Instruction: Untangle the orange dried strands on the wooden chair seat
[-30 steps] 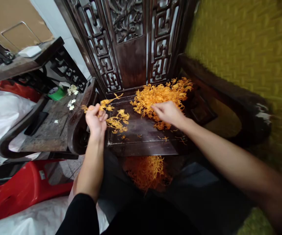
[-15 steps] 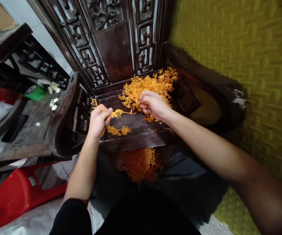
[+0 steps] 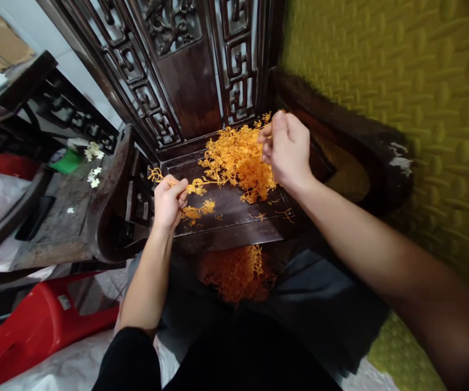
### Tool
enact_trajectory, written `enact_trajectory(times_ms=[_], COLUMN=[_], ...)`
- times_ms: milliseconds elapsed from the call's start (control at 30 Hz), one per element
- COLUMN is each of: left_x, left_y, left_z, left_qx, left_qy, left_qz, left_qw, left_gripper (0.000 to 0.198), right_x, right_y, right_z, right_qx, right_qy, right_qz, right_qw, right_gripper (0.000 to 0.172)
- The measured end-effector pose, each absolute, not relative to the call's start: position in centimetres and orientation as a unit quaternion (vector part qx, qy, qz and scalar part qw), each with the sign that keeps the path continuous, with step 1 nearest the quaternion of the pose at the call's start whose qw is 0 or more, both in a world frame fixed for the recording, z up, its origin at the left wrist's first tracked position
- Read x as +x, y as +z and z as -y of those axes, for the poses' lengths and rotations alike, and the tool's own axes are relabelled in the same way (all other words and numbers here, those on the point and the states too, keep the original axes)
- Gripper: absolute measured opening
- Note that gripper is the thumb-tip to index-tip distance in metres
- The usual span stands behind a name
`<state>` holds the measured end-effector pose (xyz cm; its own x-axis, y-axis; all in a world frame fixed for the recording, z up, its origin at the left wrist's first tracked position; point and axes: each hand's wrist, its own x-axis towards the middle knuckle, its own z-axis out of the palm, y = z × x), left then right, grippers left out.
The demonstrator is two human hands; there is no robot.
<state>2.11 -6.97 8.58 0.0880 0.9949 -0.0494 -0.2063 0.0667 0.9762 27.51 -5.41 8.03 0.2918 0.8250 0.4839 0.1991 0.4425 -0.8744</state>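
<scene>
My left hand point(image 3: 169, 202) is closed around a thin orange plastic sprue point(image 3: 197, 187), a stem with small branched pieces that stick out on both sides of the fist. Just below that hand, a small clump of orange pieces point(image 3: 197, 210) lies on the dark wooden chair seat point(image 3: 234, 217). A large tangled heap of orange plastic pieces point(image 3: 238, 163) fills the back of the seat. My right hand point(image 3: 289, 152) is at the heap's right side with its fingers pinched together. What lies between those fingertips, if anything, cannot be made out against the orange heap.
More orange pieces point(image 3: 242, 274) are piled below the seat's front edge, between the legs. A carved chair back point(image 3: 191, 87) rises behind. Left are another wooden chair point(image 3: 55, 231) with a green roll point(image 3: 66, 160) and white bits, and a red plastic stool point(image 3: 42, 320). Yellow textured matting point(image 3: 381, 65) is at right.
My right hand has moved from the front of the heap up and to the right, uncovering more of it. My left hand stays nearly in place, still gripping the sprue.
</scene>
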Motion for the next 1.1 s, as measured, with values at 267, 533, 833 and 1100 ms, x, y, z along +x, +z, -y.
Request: enact_trajectory(times_ms=[267,533,833,1100], left_x=[3.2,3.3,3.1,4.2], left_y=[8.9,8.2,8.8,9.2], left_z=[7.8,8.1,8.0,8.4], left_qx=[0.474,0.580,0.458,0.421], left_qy=[0.487,0.414,0.468,0.466], left_qz=[-0.431,-0.429,-0.417,-0.392], left_qw=[0.594,0.555,0.630,0.672], left_gripper=[0.043,0.040,0.042,0.047], right_x=[23.9,25.3,27.4,22.0], right_y=[8.6,7.2,7.9,7.2], right_z=[9.1,6.6,5.5,9.8], right_qx=[-0.421,-0.419,-0.467,-0.398], right_qy=[0.200,0.398,0.294,0.090], right_qz=[0.751,0.700,0.557,0.839], right_qw=[0.467,0.421,0.621,0.359], right_gripper=[0.042,0.039,0.050,0.037])
